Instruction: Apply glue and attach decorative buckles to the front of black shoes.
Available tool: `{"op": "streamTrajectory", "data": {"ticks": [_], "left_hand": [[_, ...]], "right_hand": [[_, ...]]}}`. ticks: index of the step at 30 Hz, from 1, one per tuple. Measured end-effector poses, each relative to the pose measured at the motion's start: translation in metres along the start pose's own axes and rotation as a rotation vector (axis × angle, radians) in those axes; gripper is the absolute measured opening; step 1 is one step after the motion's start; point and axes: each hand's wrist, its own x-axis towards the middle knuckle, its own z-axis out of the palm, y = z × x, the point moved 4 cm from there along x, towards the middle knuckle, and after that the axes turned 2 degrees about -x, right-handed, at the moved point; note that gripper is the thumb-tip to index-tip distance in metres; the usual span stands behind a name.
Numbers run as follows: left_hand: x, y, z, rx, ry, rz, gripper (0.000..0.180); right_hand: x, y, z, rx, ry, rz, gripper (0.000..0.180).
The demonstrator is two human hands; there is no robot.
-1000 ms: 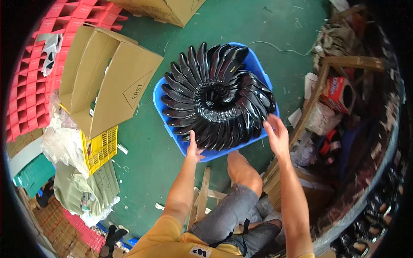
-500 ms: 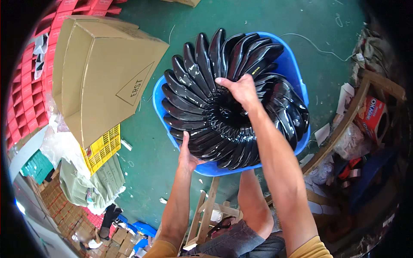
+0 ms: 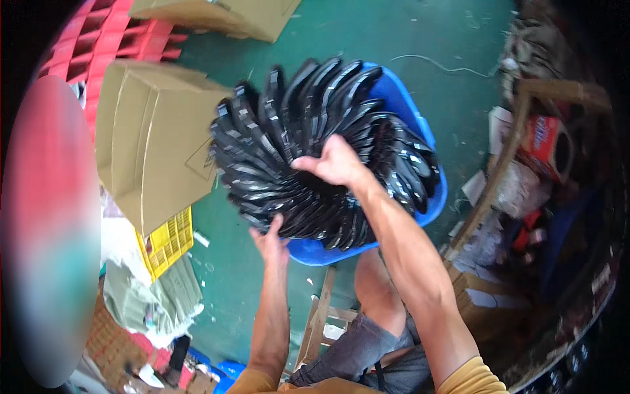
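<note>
On green floor beside a tan cardboard box (image 3: 154,141), both hands, seemingly closed, grip stacked black parts (image 3: 289,171).

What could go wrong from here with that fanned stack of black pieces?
1. The black pieces fan loosely beyond the blue tub; with only the right hand on top and the left hand beneath, some may slide out onto the green floor.
2. The tilted bundle overhangs the cardboard box and may knock it.

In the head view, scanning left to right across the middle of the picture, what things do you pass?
Red crates → cardboard box → fanned stack of black parts → right hand on top of the stack → blue tub → wooden frame → red packet.
</note>
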Motion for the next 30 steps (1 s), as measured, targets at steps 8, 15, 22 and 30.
{"op": "streamTrajectory", "data": {"ticks": [8, 15, 22, 30], "left_hand": [[-0.151, 0.173, -0.023, 0.145, -0.323, 0.383, 0.068], [-0.312, 0.244, 0.024, 0.435, -1.172, 0.686, 0.073], [-0.619, 0.183, 0.104, 0.785, -2.016, 0.959, 0.06], [-0.794, -0.022, 0.219, 1.488, -2.016, 1.384, 0.093]], "right_hand": [[-0.22, -0.245, 0.003, -0.181, 0.491, -0.535, 0.06], [-0.516, -0.358, 0.042, 0.006, 1.318, -0.461, 0.04], [-0.764, -0.32, 0.073, 0.307, 1.979, -0.334, 0.032], [-0.914, -0.189, 0.002, 0.4, 2.091, -0.199, 0.031]]}}
